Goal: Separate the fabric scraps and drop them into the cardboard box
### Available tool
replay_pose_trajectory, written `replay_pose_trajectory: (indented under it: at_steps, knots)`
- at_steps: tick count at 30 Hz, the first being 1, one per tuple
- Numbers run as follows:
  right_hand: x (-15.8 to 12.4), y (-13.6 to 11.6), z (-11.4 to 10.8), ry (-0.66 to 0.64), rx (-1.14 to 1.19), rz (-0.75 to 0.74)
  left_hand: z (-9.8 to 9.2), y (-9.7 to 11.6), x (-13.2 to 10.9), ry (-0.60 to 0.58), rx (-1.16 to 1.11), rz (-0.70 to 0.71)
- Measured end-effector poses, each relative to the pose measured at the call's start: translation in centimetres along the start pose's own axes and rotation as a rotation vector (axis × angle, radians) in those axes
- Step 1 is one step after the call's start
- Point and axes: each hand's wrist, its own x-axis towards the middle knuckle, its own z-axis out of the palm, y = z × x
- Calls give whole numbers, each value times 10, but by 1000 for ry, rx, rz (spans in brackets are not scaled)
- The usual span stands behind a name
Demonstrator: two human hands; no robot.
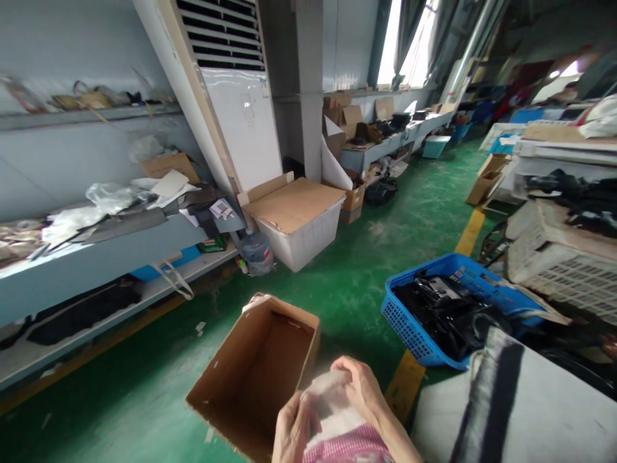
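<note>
Left hand: fingers curled, thumb and fingertips closed on the near left edge of a white sheet. Right hand: fingers bent, pinching the sheet's upper right part. Sheet: thin, pale, slightly crumpled, material uncertain; spread between the two hands, above pink checked fabric at the lower edge of view.

Cardboard box: brown, open-topped, on the floor just left of the hands; contact with the left hand cannot be told.

Blue basket: plastic, perforated walls, on the floor to the right; contains black glossy items, kind unclear.

Pale panel: dark stripe along one side, lower right, near the basket.

White crate: slotted walls, right edge, dark material heaped above it.

Floor: green, with yellow line.

White tub: beyond the box, covered by a cardboard sheet. Water jug: clear plastic, just beside the tub.

Bench: left, blue-grey; bears plastic bags, papers and dark cloth.

Air conditioner: white, upright cabinet, louvred top, behind the tub.
</note>
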Motion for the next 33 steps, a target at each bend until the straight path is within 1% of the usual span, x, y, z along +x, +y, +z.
replay_pose_trajectory:
  at_steps: [3, 5, 7, 9, 11, 13, 16, 18, 20, 22, 24, 26, 28, 30, 33]
  knots:
    - [43, 26, -70, 40, 20, 34, 53, 12, 44, 78, -10, 15]
    - [65, 42, -112, 62, 54, 76, 86, 18, 71, 111, -11, 23]
    - [81, 54, -146, 81, 99, 118, 114, 21, 95, 133, -5, 42]
    - [93, 62, -174, 93, 142, 138, 139, 22, 114, 138, 5, 77]
    - [102, 65, -195, 92, 172, 130, 162, 25, 132, 116, 16, 113]
    - [108, 64, -210, 68, 194, 102, 183, 30, 148, 52, 26, 144]
    - [116, 59, -221, 5, 232, 56, 213, 42, 174, -93, 22, 176]
    - [124, 59, -226, 6, 267, 60, 230, 50, 193, -178, 13, 176]
    - [138, 67, -235, 85, 310, 96, 244, 59, 212, -198, 19, 155]
    - [158, 81, -247, 216, 362, 154, 253, 67, 234, -172, 21, 108]
    - [182, 97, -260, 352, 430, 229, 258, 77, 257, -151, 1, 32]
    - [210, 106, -272, 433, 515, 311, 259, 91, 285, -150, -46, -46]
    - [239, 103, -278, 438, 599, 362, 256, 108, 316, -139, -108, -85]
    - [268, 91, -279, 372, 662, 374, 251, 124, 348, -122, -178, -81]
    - [313, 70, -274, 264, 713, 367, 242, 145, 393, -97, -257, -46]
